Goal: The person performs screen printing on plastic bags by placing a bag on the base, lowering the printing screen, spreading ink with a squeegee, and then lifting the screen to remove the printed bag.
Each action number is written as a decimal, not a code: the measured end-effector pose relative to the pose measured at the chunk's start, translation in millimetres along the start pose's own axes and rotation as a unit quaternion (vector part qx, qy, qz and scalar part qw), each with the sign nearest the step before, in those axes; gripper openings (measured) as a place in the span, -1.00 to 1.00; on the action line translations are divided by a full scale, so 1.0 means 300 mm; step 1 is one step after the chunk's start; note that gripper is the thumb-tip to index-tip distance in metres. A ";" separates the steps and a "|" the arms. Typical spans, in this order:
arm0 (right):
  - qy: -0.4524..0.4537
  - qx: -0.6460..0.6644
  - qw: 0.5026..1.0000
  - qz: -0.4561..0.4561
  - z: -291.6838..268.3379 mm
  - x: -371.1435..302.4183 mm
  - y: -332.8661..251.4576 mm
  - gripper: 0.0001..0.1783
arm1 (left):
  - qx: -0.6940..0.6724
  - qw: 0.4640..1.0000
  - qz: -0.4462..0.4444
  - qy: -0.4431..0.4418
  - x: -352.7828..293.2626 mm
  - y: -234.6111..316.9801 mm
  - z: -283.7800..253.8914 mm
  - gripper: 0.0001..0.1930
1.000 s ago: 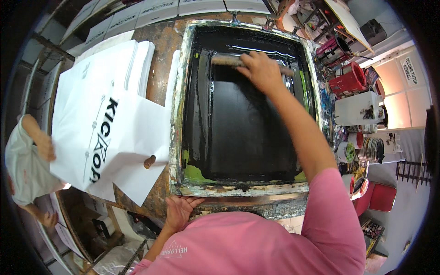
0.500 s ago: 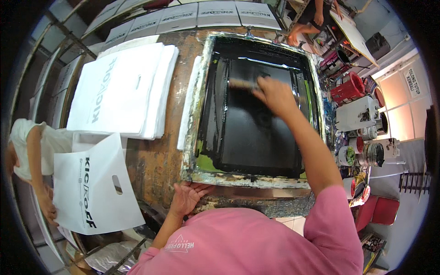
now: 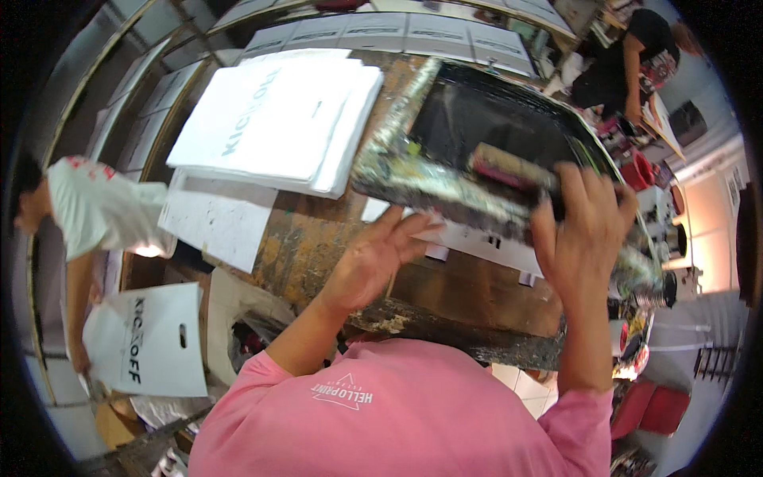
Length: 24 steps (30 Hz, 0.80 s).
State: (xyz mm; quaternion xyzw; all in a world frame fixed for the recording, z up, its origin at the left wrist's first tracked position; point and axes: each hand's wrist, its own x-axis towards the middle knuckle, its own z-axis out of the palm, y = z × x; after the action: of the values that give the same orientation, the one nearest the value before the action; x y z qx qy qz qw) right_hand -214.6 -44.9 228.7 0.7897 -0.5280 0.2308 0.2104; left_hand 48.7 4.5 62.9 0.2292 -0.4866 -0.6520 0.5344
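A screen-printing frame (image 3: 445, 191) with black ink on its mesh is tilted, its near edge raised off the table. My right hand (image 3: 584, 230) is closed over that near edge toward the right, fingers over the rim and thumb in front. A wooden-handled squeegee (image 3: 509, 165) rests inside the frame, its right end beside my right fingers. My left hand (image 3: 373, 258) is open, fingers spread, just in front of the frame's near left corner. Part of a white sheet (image 3: 485, 246) shows on the table under the frame.
A stack of printed white bags (image 3: 254, 119) lies left of the frame. At far left a co-worker in a white shirt (image 3: 111, 207) holds a printed white bag (image 3: 147, 342). Another person in black (image 3: 628, 71) is at far right. Ink tubs (image 3: 638, 171) stand along the right.
My right hand has come from mid-screen to the near edge, and the squeegee now lies there. The frame's near edge has risen. My left hand moved forward. The co-worker's bag moved away.
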 end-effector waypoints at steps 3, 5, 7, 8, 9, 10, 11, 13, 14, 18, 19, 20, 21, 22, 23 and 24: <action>0.073 0.020 0.997 -0.024 0.000 0.111 0.042 -0.74 | 0.622 0.778 -0.026 0.081 0.091 -0.031 0.015 -0.09; 0.069 0.012 0.997 -0.041 -0.023 0.173 0.080 -0.68 | 0.801 0.586 -0.061 0.102 0.070 -0.149 0.000 0.02; 0.047 0.016 0.998 -0.037 -0.045 0.224 0.103 -0.60 | 0.817 0.562 -0.086 0.093 0.001 -0.258 -0.054 0.10; 0.034 0.025 0.999 -0.029 -0.060 0.251 0.118 -0.58 | 0.815 0.567 -0.094 0.076 0.002 -0.266 -0.051 0.12; 0.079 0.057 0.993 -0.067 -0.068 0.296 0.128 -0.65 | 0.812 0.571 -0.104 0.064 0.010 -0.269 -0.055 0.14; 0.120 0.084 0.983 -0.106 -0.078 0.338 0.140 -0.62 | 0.809 0.574 -0.114 0.051 0.027 -0.271 -0.051 0.15; 0.102 0.157 0.982 -0.037 -0.109 0.332 0.133 -0.61 | 0.807 0.571 -0.147 0.029 0.062 -0.244 -0.022 0.20; 0.090 0.157 0.984 0.003 -0.100 0.350 0.122 -0.61 | 0.793 0.598 -0.109 0.054 0.091 -0.206 0.006 0.10; 0.085 0.147 0.986 0.010 -0.094 0.355 0.115 -0.60 | 0.785 0.610 -0.087 0.066 0.110 -0.186 0.018 0.05; 0.074 0.148 0.986 0.022 -0.074 0.391 0.115 -0.59 | 0.624 0.761 0.071 0.165 0.285 -0.084 0.046 -0.36; 0.071 0.149 0.986 0.025 -0.067 0.397 0.116 -0.59 | 0.587 0.781 0.082 0.198 0.343 -0.046 0.077 -0.46; 0.073 0.139 0.987 0.030 -0.073 0.403 0.125 -0.59 | 0.546 0.801 0.100 0.224 0.389 -0.028 0.096 -0.55; 0.069 0.133 0.988 0.038 -0.079 0.405 0.136 -0.58 | 0.534 0.802 0.127 0.234 0.399 -0.029 0.094 -0.64; 0.071 0.125 0.989 0.043 -0.089 0.389 0.130 -0.58 | 0.503 0.816 0.115 0.260 0.381 -0.043 0.079 -0.63; 0.076 0.118 0.989 0.050 -0.105 0.388 0.144 -0.58 | 0.477 0.825 0.107 0.283 0.347 -0.055 0.052 -0.62; 0.072 0.133 0.987 0.044 -0.087 0.392 0.130 -0.57 | 0.453 0.825 0.092 0.325 0.308 -0.049 0.012 -0.61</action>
State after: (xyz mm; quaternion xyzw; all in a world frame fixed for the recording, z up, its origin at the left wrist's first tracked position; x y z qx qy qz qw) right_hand -215.3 -130.2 322.2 0.7679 -0.5102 0.3646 0.1309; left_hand 8.8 -79.6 72.0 0.5982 -0.5443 -0.1936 0.5553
